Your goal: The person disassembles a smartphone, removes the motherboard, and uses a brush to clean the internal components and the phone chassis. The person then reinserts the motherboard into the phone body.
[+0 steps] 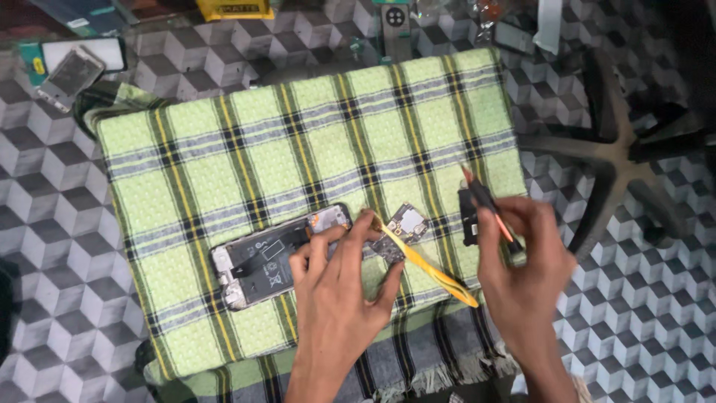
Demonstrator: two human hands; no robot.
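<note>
Left hand [335,287] pinches yellow tweezers [425,265] beside opened phone [276,254]; right hand [522,261] grips screwdriver [488,205]. Risk: loose circuit board [403,227] could slide off the cloth [298,149] if nudged.

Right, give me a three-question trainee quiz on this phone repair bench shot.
1. True or false: the opened phone lies on a green checked cloth.
2. Which tool does the left hand hold? A) yellow tweezers B) a hammer C) scissors
3. Fill in: the right hand holds a slim tool with a black and ______ shaft.

Key
1. True. The phone rests open, back up, on the cloth.
2. A. The tweezers' tips are at the small circuit board beside the phone.
3. Orange. Its tip points up and away from the phone, over a small dark part on the cloth.
</note>
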